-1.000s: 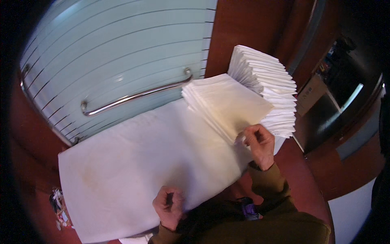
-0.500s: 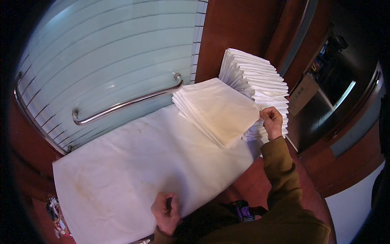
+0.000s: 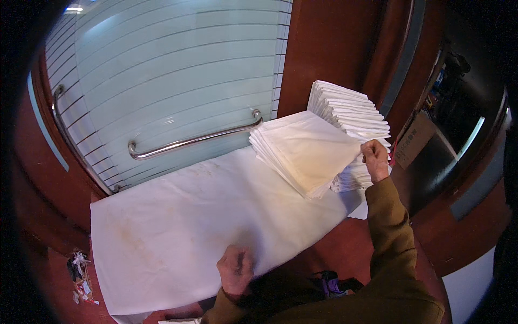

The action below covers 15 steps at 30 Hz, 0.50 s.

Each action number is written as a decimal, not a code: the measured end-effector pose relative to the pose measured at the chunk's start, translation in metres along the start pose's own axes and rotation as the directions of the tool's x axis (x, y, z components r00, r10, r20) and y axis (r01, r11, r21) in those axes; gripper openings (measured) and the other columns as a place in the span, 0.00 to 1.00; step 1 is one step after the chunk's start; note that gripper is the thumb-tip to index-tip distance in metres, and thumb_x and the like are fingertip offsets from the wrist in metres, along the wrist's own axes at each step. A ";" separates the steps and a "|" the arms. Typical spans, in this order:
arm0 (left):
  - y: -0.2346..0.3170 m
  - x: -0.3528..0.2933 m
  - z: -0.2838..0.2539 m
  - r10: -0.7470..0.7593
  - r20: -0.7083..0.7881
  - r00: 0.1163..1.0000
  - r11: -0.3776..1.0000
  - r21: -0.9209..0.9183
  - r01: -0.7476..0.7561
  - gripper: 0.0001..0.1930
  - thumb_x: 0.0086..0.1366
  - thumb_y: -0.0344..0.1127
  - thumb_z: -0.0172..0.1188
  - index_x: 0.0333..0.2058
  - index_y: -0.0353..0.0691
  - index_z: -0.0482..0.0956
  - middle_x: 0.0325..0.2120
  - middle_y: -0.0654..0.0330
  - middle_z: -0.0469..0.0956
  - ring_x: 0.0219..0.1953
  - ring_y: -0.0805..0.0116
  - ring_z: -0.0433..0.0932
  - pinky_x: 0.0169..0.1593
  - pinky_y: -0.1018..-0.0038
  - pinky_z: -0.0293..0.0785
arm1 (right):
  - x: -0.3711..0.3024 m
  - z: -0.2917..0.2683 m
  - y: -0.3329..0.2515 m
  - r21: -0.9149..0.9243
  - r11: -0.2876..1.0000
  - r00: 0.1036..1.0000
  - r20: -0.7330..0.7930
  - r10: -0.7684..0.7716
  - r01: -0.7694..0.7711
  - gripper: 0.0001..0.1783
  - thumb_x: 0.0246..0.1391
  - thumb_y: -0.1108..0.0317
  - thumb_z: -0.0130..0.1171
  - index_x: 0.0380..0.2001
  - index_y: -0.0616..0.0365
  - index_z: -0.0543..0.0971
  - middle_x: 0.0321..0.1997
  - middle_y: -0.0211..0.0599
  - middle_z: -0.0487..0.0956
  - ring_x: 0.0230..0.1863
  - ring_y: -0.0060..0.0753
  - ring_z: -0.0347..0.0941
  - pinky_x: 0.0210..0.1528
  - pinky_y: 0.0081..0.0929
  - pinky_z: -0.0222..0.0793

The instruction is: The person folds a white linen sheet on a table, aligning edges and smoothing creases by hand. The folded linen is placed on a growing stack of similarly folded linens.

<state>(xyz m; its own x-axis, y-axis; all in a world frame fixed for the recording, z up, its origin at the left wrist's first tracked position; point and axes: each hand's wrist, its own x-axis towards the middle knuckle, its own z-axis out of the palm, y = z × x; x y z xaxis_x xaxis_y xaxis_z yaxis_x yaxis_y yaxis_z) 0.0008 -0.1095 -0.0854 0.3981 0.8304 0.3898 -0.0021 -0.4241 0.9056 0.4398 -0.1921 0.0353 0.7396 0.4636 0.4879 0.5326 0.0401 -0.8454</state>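
Observation:
My right hand (image 3: 376, 160) pinches the near right corner of the top white cloth (image 3: 310, 148) between thumb and fingers. That cloth is folded square and lies on a short, fanned pile of similar folded cloths, and its held corner looks slightly raised. Behind and to the right of it stands a taller stack of folded white cloths (image 3: 350, 110), partly covered by the pile. My left hand (image 3: 236, 270) hovers over the near edge of the white-covered table (image 3: 178, 232), fingers curled into a loose fist with nothing visible in them.
A chrome grab bar (image 3: 189, 144) runs along the frosted glass panel (image 3: 178, 70) behind the table. A cardboard box (image 3: 418, 137) is at the right, near a dark opening. Litter (image 3: 82, 281) lies on the red floor at the left. Something purple and black (image 3: 329, 283) is below the table's front edge.
The whole scene has shifted a little to the right in the picture as the view turned. My right hand keeps its pinch on the cloth's corner; my left hand stays curled near the front edge.

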 end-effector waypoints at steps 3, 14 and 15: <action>-0.003 -0.001 0.000 0.076 -0.010 0.997 0.993 0.088 -0.075 0.05 0.68 0.28 0.58 0.33 0.34 0.76 0.23 0.62 0.75 0.25 0.76 0.72 0.30 0.76 0.70 | -0.003 -0.008 -0.065 0.201 0.975 0.990 0.080 -0.116 0.098 0.07 0.66 0.67 0.57 0.32 0.55 0.75 0.27 0.23 0.72 0.25 0.16 0.65 0.27 0.18 0.59; -0.003 -0.004 0.001 -0.001 -0.037 0.999 0.999 0.045 0.002 0.01 0.61 0.24 0.60 0.33 0.35 0.78 0.26 0.51 0.77 0.25 0.55 0.78 0.30 0.67 0.75 | -0.013 -0.004 -0.157 -0.157 0.789 0.777 -0.141 -0.613 0.594 0.08 0.70 0.66 0.55 0.39 0.59 0.75 0.34 0.25 0.74 0.35 0.16 0.67 0.40 0.17 0.66; -0.002 -0.004 0.001 -0.017 -0.031 0.999 0.999 0.040 0.019 0.01 0.61 0.24 0.60 0.33 0.35 0.78 0.26 0.51 0.77 0.25 0.55 0.78 0.31 0.67 0.75 | -0.010 -0.009 -0.152 -0.109 0.814 0.806 -0.118 -0.580 0.571 0.08 0.69 0.66 0.55 0.38 0.60 0.75 0.34 0.26 0.74 0.35 0.18 0.68 0.40 0.19 0.66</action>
<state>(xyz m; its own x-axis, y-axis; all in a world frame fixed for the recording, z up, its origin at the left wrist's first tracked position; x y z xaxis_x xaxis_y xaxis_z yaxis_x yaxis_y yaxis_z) 0.0000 -0.1123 -0.0892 0.3691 0.8486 0.3790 0.0419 -0.4225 0.9054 0.3553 -0.2105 0.1612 0.3352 0.2459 0.9095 0.9002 0.2011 -0.3862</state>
